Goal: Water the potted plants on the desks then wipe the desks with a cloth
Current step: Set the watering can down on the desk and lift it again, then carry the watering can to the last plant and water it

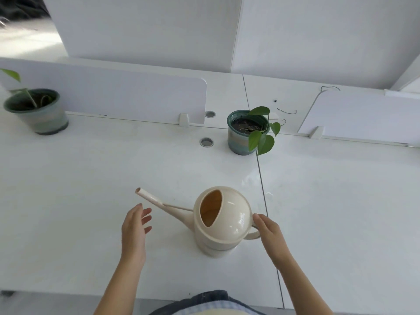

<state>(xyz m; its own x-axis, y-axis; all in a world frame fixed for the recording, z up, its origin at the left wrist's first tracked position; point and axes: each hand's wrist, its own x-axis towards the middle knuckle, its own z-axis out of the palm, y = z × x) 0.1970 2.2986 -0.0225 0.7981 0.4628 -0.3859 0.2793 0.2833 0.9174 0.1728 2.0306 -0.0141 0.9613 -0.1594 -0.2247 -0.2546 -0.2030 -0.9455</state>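
A cream watering can [227,223] stands upright on the white desk [91,189], its spout pointing up and to the left. My right hand [269,230] is at the can's handle on the right side, fingers fairly straight and touching it. My left hand [135,226] hovers with relaxed fingers just left of the spout, holding nothing. A potted plant [246,133] with green heart-shaped leaves sits at the back near the desk seam. A second potted plant [36,110] stands at the far left. No cloth is in view.
White divider panels [127,96] run along the back of the desks, with clips at their base. Two round cable grommets [206,142] lie left of the middle pot. A seam [261,178] separates two desks. Thin dark wire pieces [287,111] lie behind the plant.
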